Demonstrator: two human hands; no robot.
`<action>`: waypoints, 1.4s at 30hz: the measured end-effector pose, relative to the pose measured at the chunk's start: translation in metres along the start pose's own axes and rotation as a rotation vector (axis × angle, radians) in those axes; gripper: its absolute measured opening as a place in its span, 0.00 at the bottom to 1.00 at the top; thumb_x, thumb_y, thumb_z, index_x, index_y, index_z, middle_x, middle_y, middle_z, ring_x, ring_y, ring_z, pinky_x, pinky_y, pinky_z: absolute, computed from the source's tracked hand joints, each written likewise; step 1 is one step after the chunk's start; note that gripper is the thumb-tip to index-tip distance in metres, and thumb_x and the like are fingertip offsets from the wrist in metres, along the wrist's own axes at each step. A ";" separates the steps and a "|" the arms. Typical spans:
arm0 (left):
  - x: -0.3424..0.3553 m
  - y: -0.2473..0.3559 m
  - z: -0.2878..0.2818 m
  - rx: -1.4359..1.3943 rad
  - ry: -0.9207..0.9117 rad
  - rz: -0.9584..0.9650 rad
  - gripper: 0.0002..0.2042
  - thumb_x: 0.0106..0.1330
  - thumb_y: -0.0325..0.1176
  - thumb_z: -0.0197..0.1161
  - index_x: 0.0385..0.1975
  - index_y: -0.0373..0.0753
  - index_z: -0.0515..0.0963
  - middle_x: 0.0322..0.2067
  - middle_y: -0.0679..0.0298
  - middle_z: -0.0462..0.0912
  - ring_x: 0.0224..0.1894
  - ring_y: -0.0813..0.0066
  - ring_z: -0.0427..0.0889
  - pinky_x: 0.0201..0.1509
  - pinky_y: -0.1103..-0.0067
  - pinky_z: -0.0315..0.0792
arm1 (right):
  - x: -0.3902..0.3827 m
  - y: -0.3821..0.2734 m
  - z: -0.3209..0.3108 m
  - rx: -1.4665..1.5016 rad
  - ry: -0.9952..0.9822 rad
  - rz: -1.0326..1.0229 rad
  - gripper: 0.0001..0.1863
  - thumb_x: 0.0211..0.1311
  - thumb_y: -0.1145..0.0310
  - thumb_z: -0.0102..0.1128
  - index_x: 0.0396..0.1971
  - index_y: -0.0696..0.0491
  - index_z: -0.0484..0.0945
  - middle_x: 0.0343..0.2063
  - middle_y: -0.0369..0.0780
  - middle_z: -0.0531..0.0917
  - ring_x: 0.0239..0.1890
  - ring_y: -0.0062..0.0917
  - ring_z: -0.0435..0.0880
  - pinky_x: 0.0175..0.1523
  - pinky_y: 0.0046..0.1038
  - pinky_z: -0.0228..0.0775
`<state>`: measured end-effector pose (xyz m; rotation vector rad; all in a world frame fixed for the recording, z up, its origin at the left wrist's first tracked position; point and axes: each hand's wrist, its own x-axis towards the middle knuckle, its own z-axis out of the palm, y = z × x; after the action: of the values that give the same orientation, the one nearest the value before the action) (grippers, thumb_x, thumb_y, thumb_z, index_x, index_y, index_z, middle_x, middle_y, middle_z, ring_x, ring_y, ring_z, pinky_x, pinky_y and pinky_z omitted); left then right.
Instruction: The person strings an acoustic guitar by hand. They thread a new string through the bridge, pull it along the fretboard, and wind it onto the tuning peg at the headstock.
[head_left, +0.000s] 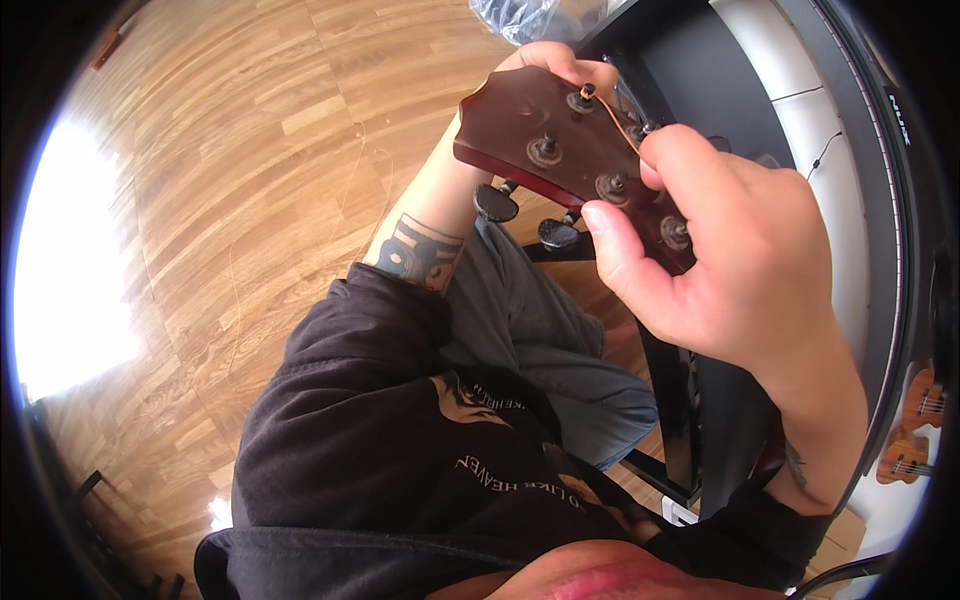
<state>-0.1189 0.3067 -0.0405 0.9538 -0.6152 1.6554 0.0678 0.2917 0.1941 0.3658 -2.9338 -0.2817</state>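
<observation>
A dark brown guitar headstock (560, 120) is held up in front of me, tilted, with several metal string posts on its face. Two black tuning pegs (495, 203) stick out from its near edge. My left hand (548, 62) reaches behind it, its fingers closed at the far edge around a tuning peg they mostly hide. One copper-coloured guitar string (612, 112) runs from the far post to my right hand (750, 240). The right index finger bends over that string against the headstock, and the thumb rests on the near edge. The guitar's neck is hidden by my right hand.
Thin loose strands (235, 290) curl over the wooden floor (270, 150) on the left. A long black keyboard-like object (690, 60) on a black stand (672, 400) lies close at the right. Clear plastic (515, 18) sits at the top. Two small ukulele-shaped instruments (905, 455) show far right.
</observation>
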 end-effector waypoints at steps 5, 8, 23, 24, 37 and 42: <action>0.022 -0.001 0.019 0.062 -0.204 0.061 0.22 0.61 0.39 0.81 0.45 0.37 0.75 0.43 0.56 0.77 0.49 0.58 0.84 0.53 0.67 0.84 | 0.000 -0.001 0.000 -0.007 0.001 -0.008 0.15 0.54 0.68 0.78 0.33 0.56 0.78 0.21 0.37 0.82 0.16 0.27 0.81 0.21 0.26 0.70; 0.017 0.003 0.014 0.123 -0.168 0.052 0.23 0.61 0.39 0.81 0.46 0.37 0.75 0.43 0.56 0.77 0.49 0.59 0.84 0.53 0.68 0.84 | 0.001 -0.001 0.001 -0.011 0.007 -0.016 0.15 0.54 0.68 0.78 0.32 0.56 0.78 0.21 0.38 0.82 0.16 0.27 0.81 0.21 0.26 0.70; 0.015 -0.002 0.038 0.388 0.136 0.068 0.22 0.58 0.49 0.78 0.36 0.38 0.76 0.36 0.64 0.75 0.42 0.69 0.73 0.42 0.76 0.73 | -0.001 -0.002 -0.004 -0.016 -0.015 0.026 0.15 0.54 0.67 0.77 0.33 0.56 0.77 0.18 0.37 0.80 0.15 0.27 0.79 0.20 0.27 0.69; 0.013 -0.002 0.042 0.448 0.163 0.077 0.21 0.59 0.48 0.76 0.36 0.39 0.76 0.34 0.66 0.73 0.40 0.72 0.70 0.39 0.77 0.70 | -0.001 -0.003 -0.003 -0.006 -0.017 0.027 0.15 0.54 0.67 0.77 0.33 0.56 0.77 0.17 0.37 0.79 0.14 0.28 0.79 0.20 0.27 0.68; 0.016 0.001 0.052 0.477 0.172 0.180 0.17 0.66 0.45 0.71 0.31 0.41 0.73 0.29 0.65 0.73 0.36 0.75 0.69 0.31 0.81 0.66 | 0.005 -0.006 -0.010 0.054 -0.100 0.063 0.17 0.53 0.68 0.77 0.36 0.58 0.79 0.18 0.36 0.77 0.15 0.28 0.78 0.20 0.28 0.67; 0.014 0.016 0.047 0.351 0.220 -0.052 0.11 0.66 0.36 0.68 0.34 0.34 0.78 0.35 0.59 0.81 0.36 0.74 0.81 0.39 0.79 0.79 | 0.003 -0.006 -0.012 0.025 -0.115 0.058 0.19 0.53 0.67 0.77 0.38 0.62 0.79 0.21 0.38 0.79 0.16 0.30 0.79 0.20 0.29 0.69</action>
<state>-0.1227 0.2725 -0.0027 1.0067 -0.1511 1.8251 0.0682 0.2834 0.2045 0.2764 -3.0571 -0.2676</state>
